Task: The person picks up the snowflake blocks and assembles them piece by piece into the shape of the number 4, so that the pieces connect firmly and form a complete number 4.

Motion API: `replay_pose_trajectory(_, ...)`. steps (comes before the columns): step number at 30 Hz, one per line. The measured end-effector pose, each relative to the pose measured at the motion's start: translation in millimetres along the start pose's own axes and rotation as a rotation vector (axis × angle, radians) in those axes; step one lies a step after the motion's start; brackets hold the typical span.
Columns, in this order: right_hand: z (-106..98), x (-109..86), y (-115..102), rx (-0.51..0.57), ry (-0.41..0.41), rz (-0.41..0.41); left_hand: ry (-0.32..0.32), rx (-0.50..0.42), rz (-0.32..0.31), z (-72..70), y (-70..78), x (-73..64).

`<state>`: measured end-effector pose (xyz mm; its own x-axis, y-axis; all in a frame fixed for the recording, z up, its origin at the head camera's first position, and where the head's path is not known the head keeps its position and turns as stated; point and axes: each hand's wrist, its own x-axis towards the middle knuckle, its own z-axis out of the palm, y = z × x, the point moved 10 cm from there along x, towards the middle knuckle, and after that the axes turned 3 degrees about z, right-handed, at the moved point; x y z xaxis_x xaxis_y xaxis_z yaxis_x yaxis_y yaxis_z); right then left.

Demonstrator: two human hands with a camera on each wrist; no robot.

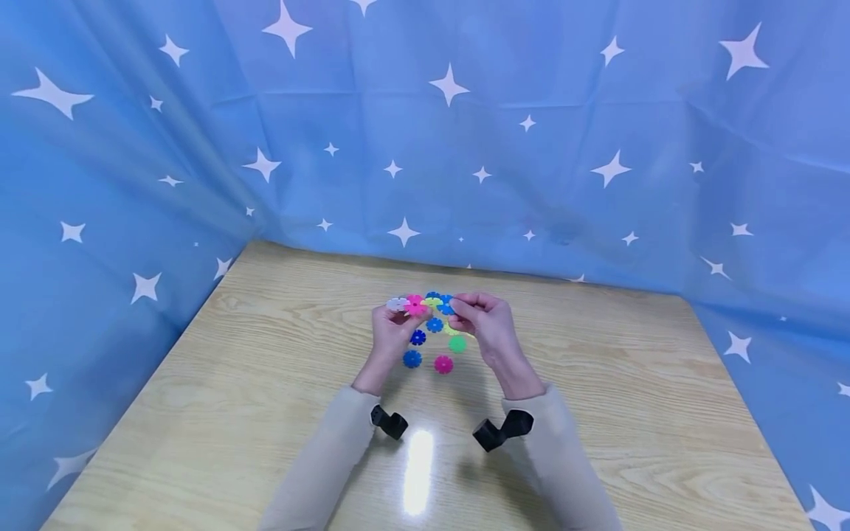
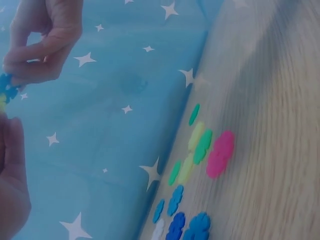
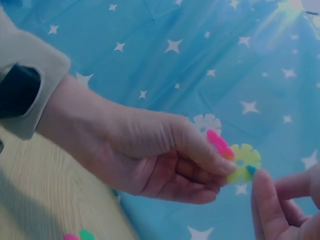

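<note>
Both hands are raised above the table, holding a short row of flower-shaped plastic discs between them. My left hand pinches the row near its pink disc, with a white disc at the outer end. A yellow disc follows the pink one. At the other end my right hand pinches a blue disc between thumb and fingers. In the right wrist view this blue disc stands edge-on against the yellow one's rim; whether their slots are joined I cannot tell.
Below the hands, loose discs lie on the wooden table: a pink disc, a green disc, a dark blue disc and several others. A blue star-patterned curtain hangs behind the table and along its sides.
</note>
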<state>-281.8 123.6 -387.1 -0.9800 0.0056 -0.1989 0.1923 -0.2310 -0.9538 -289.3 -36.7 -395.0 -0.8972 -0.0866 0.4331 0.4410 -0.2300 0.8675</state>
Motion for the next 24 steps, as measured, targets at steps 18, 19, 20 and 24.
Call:
replay_pose_trajectory(18, -51.6, 44.4, 28.1, -0.137, 0.017, -0.001, 0.109, -0.186, -0.065, -14.4, -2.5, 5.2)
replay_pose_trajectory(19, -59.6, 49.5, 30.9, -0.173, 0.04, -0.013, 0.108, -0.187, -0.065, -15.1, -2.1, 5.6)
replay_pose_trajectory(20, -67.1, 53.8, 32.8, -0.214, 0.065, -0.027, 0.109, -0.189, -0.064, -15.6, -1.5, 6.0)
replay_pose_trajectory(24, -92.2, 67.9, 37.8, -0.469, 0.164, -0.075, 0.106, -0.189, -0.058, -16.4, -0.1, 7.2)
